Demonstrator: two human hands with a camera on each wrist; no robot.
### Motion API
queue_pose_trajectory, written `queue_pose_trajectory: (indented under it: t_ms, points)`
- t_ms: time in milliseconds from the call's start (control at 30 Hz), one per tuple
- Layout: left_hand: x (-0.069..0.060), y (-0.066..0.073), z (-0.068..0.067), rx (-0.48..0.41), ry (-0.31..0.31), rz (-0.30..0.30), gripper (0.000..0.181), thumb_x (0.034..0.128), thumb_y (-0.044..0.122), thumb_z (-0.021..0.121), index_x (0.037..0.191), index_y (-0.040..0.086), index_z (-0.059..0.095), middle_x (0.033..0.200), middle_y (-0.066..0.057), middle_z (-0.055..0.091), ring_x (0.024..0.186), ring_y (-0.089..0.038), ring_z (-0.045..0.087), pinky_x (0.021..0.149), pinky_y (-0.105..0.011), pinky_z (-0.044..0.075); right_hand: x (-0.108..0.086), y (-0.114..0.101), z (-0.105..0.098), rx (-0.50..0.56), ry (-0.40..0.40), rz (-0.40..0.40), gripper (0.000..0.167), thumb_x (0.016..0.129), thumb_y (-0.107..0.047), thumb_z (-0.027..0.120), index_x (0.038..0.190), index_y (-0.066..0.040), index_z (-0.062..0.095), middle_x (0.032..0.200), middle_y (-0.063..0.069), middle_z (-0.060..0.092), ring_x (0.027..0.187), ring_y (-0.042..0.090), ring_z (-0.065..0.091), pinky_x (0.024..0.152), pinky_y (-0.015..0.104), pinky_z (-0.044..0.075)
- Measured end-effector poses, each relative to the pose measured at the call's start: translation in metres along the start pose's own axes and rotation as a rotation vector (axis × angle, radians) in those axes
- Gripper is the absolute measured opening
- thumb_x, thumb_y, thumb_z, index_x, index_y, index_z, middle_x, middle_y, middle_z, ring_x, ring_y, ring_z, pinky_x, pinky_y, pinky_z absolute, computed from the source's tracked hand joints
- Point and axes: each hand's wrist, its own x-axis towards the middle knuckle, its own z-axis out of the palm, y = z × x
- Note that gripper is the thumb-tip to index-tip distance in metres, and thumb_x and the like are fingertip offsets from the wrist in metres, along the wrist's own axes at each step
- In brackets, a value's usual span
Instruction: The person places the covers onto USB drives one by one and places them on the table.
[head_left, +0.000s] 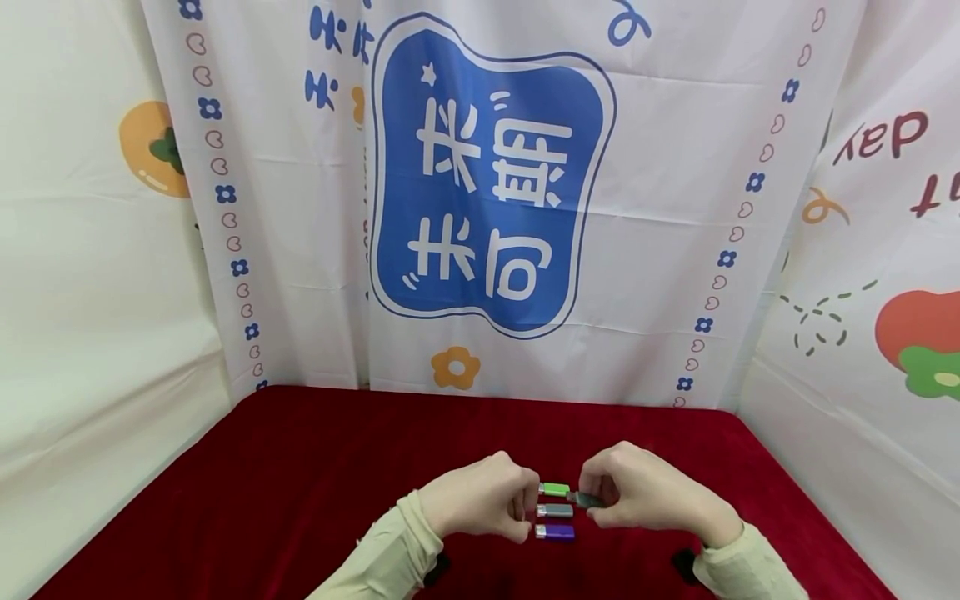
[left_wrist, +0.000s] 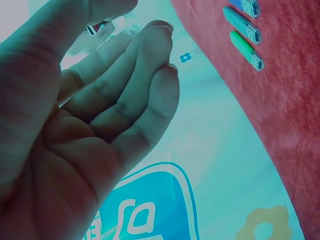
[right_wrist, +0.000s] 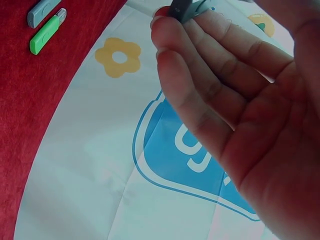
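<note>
My right hand (head_left: 652, 492) pinches a dark grey USB flash drive (head_left: 588, 500) between thumb and fingers, its metal plug pointing left; in the right wrist view the drive's dark body (right_wrist: 180, 10) shows at the fingertips. My left hand (head_left: 487, 497) is curled just left of the drives. A small clear piece, seemingly a cap (left_wrist: 123, 26), shows between its thumb and fingertips, partly hidden and blurred. Between the hands lie a green flash drive (head_left: 556, 489), a grey flash drive (head_left: 555, 510) and a purple flash drive (head_left: 555, 532), roughly parallel, their clear-capped plug ends to the left.
A dark red cloth (head_left: 315, 483) covers the table. Behind it hangs a white printed curtain (head_left: 660, 208) with a blue sign, and white cloth walls stand at both sides. Dark objects (head_left: 684, 565) show beside the wrists.
</note>
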Motion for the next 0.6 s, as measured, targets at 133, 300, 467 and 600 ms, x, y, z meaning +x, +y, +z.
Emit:
queue_pose_trajectory:
  t_ms: [133, 300, 467, 600]
  points:
    - [0.000, 0.000, -0.004, 0.006, 0.027, 0.029, 0.016, 0.0803, 0.005, 0.078, 0.079, 0.013, 0.064, 0.070, 0.017, 0.060, 0.060, 0.013, 0.052, 0.058, -0.008, 0.046, 0.001, -0.001, 0.001, -0.016, 0.009, -0.010, 0.018, 0.079, -0.006, 0.077, 0.078, -0.022, 0.068, 0.068, -0.017, 0.057, 0.058, 0.002, 0.054, 0.053, 0.023, 0.050]
    - [0.000, 0.000, -0.008, 0.014, 0.052, 0.059, 0.016, 0.0800, 0.004, 0.078, 0.079, 0.013, 0.065, 0.070, 0.016, 0.059, 0.060, 0.011, 0.052, 0.058, -0.008, 0.046, 0.000, -0.001, 0.000, -0.021, 0.021, -0.010, 0.016, 0.079, -0.007, 0.077, 0.079, -0.021, 0.069, 0.070, -0.017, 0.058, 0.059, 0.002, 0.055, 0.054, 0.023, 0.050]
    - [-0.001, 0.000, -0.010, 0.005, 0.076, 0.074, 0.017, 0.0798, 0.003, 0.078, 0.078, 0.014, 0.065, 0.069, 0.016, 0.058, 0.059, 0.011, 0.051, 0.057, -0.008, 0.046, 0.000, -0.001, 0.000, -0.028, 0.029, -0.023, 0.022, 0.079, -0.005, 0.077, 0.081, -0.025, 0.068, 0.072, -0.018, 0.059, 0.061, 0.003, 0.057, 0.056, 0.022, 0.051]
    - [-0.002, 0.000, -0.012, -0.008, 0.102, 0.093, 0.017, 0.0797, 0.002, 0.077, 0.077, 0.014, 0.065, 0.069, 0.016, 0.057, 0.059, 0.010, 0.051, 0.057, -0.009, 0.046, 0.001, -0.002, -0.001, -0.044, 0.054, -0.046, 0.025, 0.078, -0.004, 0.076, 0.082, -0.026, 0.067, 0.073, -0.018, 0.059, 0.062, 0.006, 0.058, 0.056, 0.022, 0.050]
